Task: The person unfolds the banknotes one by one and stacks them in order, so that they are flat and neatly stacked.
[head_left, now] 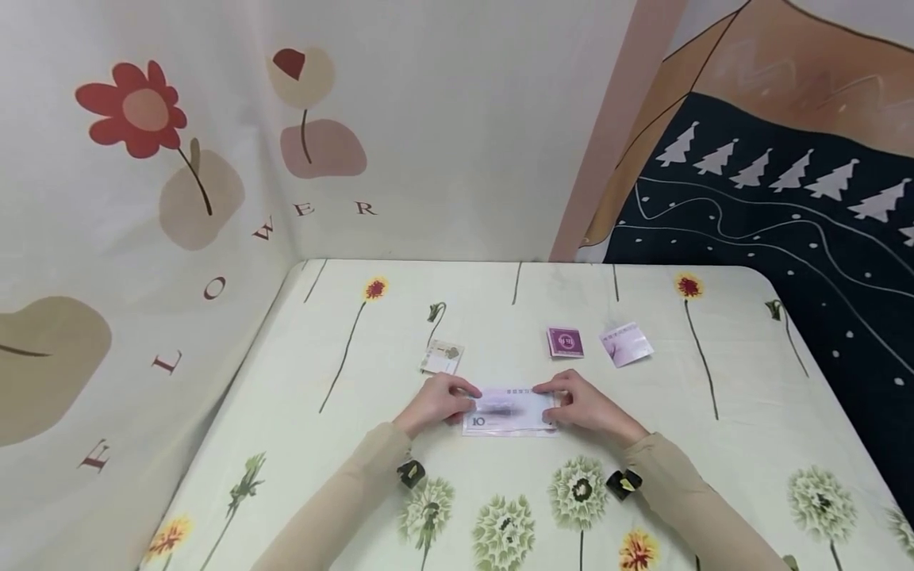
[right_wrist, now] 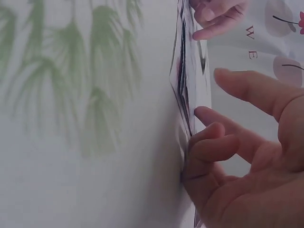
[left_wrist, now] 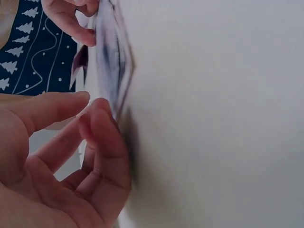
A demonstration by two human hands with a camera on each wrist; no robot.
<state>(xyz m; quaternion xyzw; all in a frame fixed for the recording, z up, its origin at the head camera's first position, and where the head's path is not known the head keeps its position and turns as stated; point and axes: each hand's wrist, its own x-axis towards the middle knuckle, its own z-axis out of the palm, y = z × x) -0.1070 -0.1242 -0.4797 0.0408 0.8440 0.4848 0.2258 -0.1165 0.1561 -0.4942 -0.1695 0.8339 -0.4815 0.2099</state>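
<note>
- Centrally, a small stack of banknotes point(head_left: 510, 411) lies flat on the flower-print tablecloth point(head_left: 750, 412), near the front middle of the table; the top note shows a "10" at its lower left corner.
- Left hand point(head_left: 437, 404): fingers curled at the stack's left end, fingertips point(left_wrist: 102, 121) touching the note edges; thumb held apart above them.
- Right hand point(head_left: 581, 407): same posture at the right end, curled fingertips point(right_wrist: 209, 137) against the edges, thumb raised clear.
- Whether either hand truly pinches the notes or only touches them cannot be told.
- Behind the stack, well apart: a folded pale note point(head_left: 442, 357) to the left, a purple note bundle point(head_left: 565, 342), and a pale pink note point(head_left: 626, 344) just right of it.
- Flower-print curtain point(head_left: 143, 159) hangs on the left.
</note>
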